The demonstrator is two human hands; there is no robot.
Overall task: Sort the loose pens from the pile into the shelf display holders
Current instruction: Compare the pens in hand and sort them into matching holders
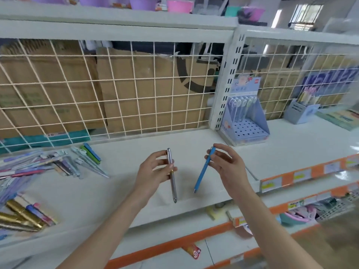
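My left hand [153, 171] pinches a silver pen [172, 183] near its upper half, tip pointing down, above the white shelf [136, 148]. My right hand [225, 164] pinches a blue pen [203, 171] at its top end, and the pen slants down to the left. The pile of loose pens [48, 164] lies on the shelf at the far left. A light blue display holder [246, 131] with a hole grid and a few pens at its back stands to the right, past the shelf upright. A grey-blue holder [301, 111] with pens stands further right.
Gold and coloured markers [25, 216] lie at the shelf's front left. A wire grid [116, 90] with cardboard boxes behind it backs the shelf. A white slotted upright [225, 90] divides the two shelf bays. Orange price rails [303, 175] edge the lower shelves.
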